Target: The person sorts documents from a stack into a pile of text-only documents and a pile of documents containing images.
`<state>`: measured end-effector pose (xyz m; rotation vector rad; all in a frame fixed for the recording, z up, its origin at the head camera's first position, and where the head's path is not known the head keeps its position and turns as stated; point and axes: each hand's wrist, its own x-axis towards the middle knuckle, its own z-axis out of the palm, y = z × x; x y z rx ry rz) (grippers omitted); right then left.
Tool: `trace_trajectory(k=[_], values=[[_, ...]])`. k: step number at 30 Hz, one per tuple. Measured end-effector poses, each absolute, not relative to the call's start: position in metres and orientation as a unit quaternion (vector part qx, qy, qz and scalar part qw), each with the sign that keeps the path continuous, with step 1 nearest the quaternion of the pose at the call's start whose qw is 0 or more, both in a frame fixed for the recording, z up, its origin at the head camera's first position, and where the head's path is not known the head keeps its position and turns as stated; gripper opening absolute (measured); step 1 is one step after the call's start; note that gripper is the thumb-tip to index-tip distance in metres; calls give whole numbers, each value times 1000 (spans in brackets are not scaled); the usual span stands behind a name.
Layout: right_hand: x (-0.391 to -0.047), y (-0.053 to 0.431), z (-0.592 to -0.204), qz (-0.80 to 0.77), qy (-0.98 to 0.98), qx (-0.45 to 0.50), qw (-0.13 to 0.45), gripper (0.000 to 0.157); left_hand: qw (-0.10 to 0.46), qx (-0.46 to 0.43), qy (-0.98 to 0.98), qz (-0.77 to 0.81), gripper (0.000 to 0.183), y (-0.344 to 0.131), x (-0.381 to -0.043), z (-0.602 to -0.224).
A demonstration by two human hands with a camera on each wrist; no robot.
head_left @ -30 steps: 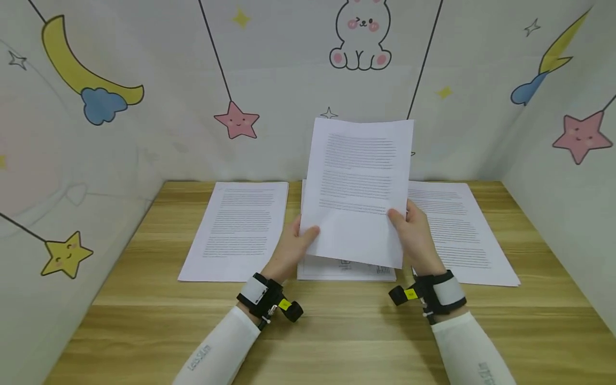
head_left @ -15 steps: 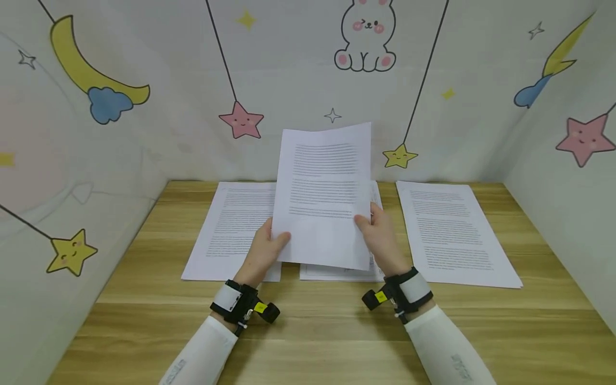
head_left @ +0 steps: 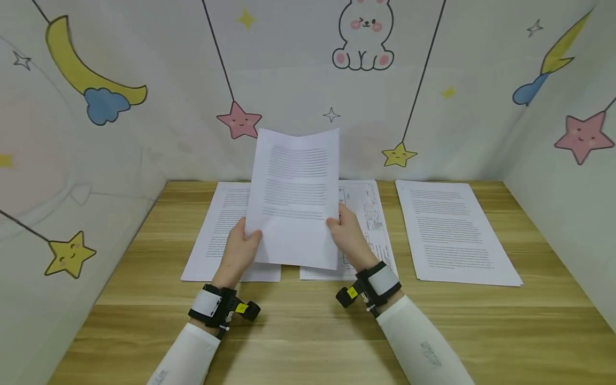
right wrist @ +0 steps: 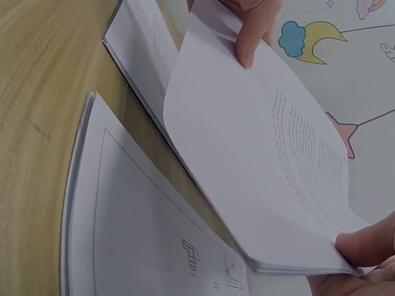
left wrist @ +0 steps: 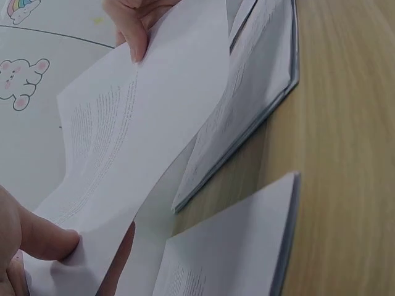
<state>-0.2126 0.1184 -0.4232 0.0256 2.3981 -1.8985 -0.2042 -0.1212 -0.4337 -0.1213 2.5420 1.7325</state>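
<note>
A thin stack of printed paper (head_left: 294,240) is held up, tilted toward me, with a slight bow along its top edge. My left hand (head_left: 238,251) pinches its left edge low down, thumb on the printed face. On the opposite edge my right hand (head_left: 350,238) grips it the same way, a little higher. In the right wrist view the held paper (right wrist: 228,148) shows a layered edge of more than one sheet. Below it, partly covered in the head view, are a left stack of text pages (head_left: 207,262) and a middle stack with line drawings (head_left: 368,214).
A third stack of text pages (head_left: 452,235) lies at the right on the wooden table (head_left: 308,337). Behind the table rises a white wall cloth (head_left: 289,69) with cartoon prints. Each wrist wears a strapped-on camera, the left camera (head_left: 247,310) being nearer the table's left side.
Both hands have carried the held paper leftward, from over the middle and right stacks to between the left and middle ones. More of the middle stack's drawings and all of the right stack now show.
</note>
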Motion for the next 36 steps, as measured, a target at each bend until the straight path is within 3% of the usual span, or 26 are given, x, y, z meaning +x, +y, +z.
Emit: trace_trajectory(k=[6,15,26,36], values=[[-214,98,-430,-614,788,-2,46,47,24,-63,838,542,48,-141,-200,-435],[-220,73,-435,-582,808,-36,83,63,10,-78,870,487,54,-158,-200,-428],[-226,48,-438,-553,828,-44,88,47,66,-113,866,482,63,-185,-199,-420],[-228,35,-446,-541,837,-22,73,53,111,-145,859,479,63,-202,-201,-424]])
